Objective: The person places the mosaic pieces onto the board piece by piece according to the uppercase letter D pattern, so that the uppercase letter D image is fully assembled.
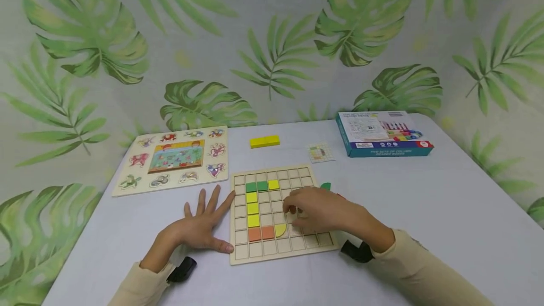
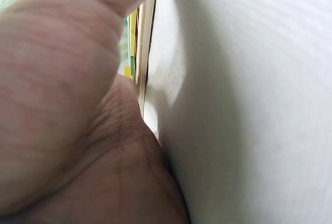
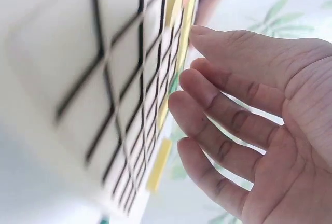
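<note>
A wooden grid board [image 1: 256, 250] lies flat on the table. Two green tiles [image 1: 257, 186] and one yellow tile [image 1: 273, 184] fill part of an upper row. Below them runs a column of three yellow tiles [image 1: 252, 208]. Two orange tiles [image 1: 261, 233] and a yellow quarter-round piece [image 1: 280, 229] sit in a lower row. My left hand [image 1: 197, 225] is spread on the table, its thumb and index fingertip touching the board's left edge. Over the board's right half, my right hand [image 1: 320, 209] hovers with fingers loosely bent; the right wrist view shows nothing held.
Partly behind the right hand are a green piece [image 1: 326, 186] and a red piece [image 1: 341, 196]. Beyond the board lie yellow blocks [image 1: 265, 141] and a small pattern card [image 1: 320, 152]. An animal puzzle board [image 1: 123, 184] is back left; a blue-edged box [image 1: 384, 135] is back right.
</note>
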The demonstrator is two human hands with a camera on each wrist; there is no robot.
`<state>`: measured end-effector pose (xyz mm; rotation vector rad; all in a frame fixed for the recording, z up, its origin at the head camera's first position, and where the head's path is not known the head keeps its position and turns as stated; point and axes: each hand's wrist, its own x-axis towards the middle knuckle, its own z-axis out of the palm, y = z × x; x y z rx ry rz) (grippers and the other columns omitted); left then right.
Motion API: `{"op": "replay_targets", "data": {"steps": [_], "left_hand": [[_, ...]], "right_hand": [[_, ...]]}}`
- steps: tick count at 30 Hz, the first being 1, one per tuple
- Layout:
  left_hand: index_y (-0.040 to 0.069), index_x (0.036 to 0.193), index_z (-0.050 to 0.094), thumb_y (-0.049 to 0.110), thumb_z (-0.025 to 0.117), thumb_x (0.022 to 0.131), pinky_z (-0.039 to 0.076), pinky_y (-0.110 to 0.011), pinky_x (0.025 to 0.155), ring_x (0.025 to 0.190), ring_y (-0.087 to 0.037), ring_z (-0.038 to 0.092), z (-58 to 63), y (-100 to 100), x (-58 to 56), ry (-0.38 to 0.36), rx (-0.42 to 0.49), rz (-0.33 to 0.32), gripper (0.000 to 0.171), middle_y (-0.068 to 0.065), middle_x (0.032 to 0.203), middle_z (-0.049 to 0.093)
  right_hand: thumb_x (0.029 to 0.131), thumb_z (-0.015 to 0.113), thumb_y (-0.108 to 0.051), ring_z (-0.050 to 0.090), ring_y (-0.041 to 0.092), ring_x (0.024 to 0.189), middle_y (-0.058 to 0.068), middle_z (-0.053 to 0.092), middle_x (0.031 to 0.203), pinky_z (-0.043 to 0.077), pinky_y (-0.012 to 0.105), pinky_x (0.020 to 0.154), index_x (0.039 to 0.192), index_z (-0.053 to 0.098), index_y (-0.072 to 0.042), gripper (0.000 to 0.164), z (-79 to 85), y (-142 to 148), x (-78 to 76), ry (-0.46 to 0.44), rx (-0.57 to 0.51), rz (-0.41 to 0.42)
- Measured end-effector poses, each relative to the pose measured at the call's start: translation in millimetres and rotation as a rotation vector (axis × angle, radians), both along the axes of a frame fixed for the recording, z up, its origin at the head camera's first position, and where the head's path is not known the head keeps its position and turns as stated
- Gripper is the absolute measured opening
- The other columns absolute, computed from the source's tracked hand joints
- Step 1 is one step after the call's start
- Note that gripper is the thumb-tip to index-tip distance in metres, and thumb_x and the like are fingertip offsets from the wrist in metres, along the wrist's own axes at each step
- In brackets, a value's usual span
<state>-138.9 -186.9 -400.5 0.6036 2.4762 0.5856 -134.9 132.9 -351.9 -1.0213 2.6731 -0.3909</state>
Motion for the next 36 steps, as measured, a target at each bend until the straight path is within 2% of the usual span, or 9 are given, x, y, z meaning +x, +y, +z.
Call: {"op": "replay_targets", "data": {"steps": [8, 11, 15, 19, 25, 30, 36], "left_hand": [[0.02, 0.162, -0.001, 0.064, 0.08, 0.071, -0.018, -0.083, 0.098, 0.141, -0.055, -0.034, 1.9, 3.0, -1.5, -0.011, 0.008, -0.003, 0.13, -0.023, 0.162, -0.027], [0.02, 0.162, -0.001, 0.064, 0.079, 0.072, -0.017, -0.083, 0.098, 0.141, -0.055, -0.033, 3.8, 4.5, -2.3, -0.004, 0.004, -0.009, 0.129, -0.024, 0.162, -0.026], [0.02, 0.162, -0.001, 0.063, 0.079, 0.072, -0.017, -0.083, 0.098, 0.141, -0.055, -0.033, 4.9, 5.8, -2.7, 0.0, 0.009, -0.01, 0.128, -0.024, 0.162, -0.026], [0.019, 0.162, -0.001, 0.063, 0.08, 0.072, -0.017, -0.083, 0.098, 0.141, -0.056, -0.032, 4.7, 4.3, -0.5, -0.004, 0.016, -0.004, 0.129, -0.024, 0.162, -0.026], [0.02, 0.162, -0.001, 0.063, 0.08, 0.072, -0.017, -0.084, 0.097, 0.141, -0.056, -0.032, 1.9, 1.4, 2.0, 0.001, 0.03, -0.003, 0.129, -0.024, 0.162, -0.026], [0.02, 0.162, -0.002, 0.064, 0.079, 0.073, -0.018, -0.083, 0.098, 0.141, -0.055, -0.034, 1.9, 2.1, 0.7, -0.001, 0.017, -0.011, 0.128, -0.023, 0.163, -0.026], [0.019, 0.162, -0.001, 0.063, 0.08, 0.072, -0.016, -0.083, 0.098, 0.141, -0.056, -0.032, 4.8, 2.6, 1.3, 0.004, 0.003, -0.002, 0.13, -0.024, 0.163, -0.025]], "right_hand": [[0.085, 0.08, -0.02, 0.06, 0.015, 0.087, -0.005, 0.068, 0.097, 0.049, 0.03, 0.073, 0.11, 0.071, -0.017, 0.027, 9.5, 52.1, -11.2, -0.057, 0.002, -0.137], [0.082, 0.084, -0.023, 0.058, 0.016, 0.089, -0.005, 0.066, 0.1, 0.05, 0.031, 0.074, 0.116, 0.07, -0.016, 0.038, 11.1, 73.0, -14.0, -0.106, 0.025, -0.202], [0.077, 0.088, -0.023, 0.057, 0.018, 0.092, -0.003, 0.063, 0.102, 0.05, 0.033, 0.079, 0.113, 0.068, -0.014, 0.042, 12.1, 96.2, -18.5, -0.181, 0.062, -0.26], [0.076, 0.088, -0.022, 0.057, 0.018, 0.092, -0.003, 0.062, 0.097, 0.05, 0.033, 0.08, 0.104, 0.066, -0.015, 0.037, 9.3, 108.1, -23.9, -0.218, 0.069, -0.261], [0.075, 0.088, -0.017, 0.054, 0.015, 0.084, -0.003, 0.06, 0.087, 0.049, 0.029, 0.076, 0.095, 0.063, -0.014, 0.032, 0.8, 110.3, -28.2, -0.266, 0.076, -0.247], [0.076, 0.087, -0.013, 0.054, 0.013, 0.08, -0.004, 0.062, 0.084, 0.051, 0.028, 0.073, 0.091, 0.062, -0.014, 0.029, -0.9, 109.7, -27.9, -0.311, 0.094, -0.265], [0.079, 0.085, -0.012, 0.053, 0.013, 0.078, -0.003, 0.06, 0.081, 0.049, 0.026, 0.069, 0.09, 0.064, -0.014, 0.024, 1.2, 107.8, -28.6, -0.32, 0.102, -0.25]]}}
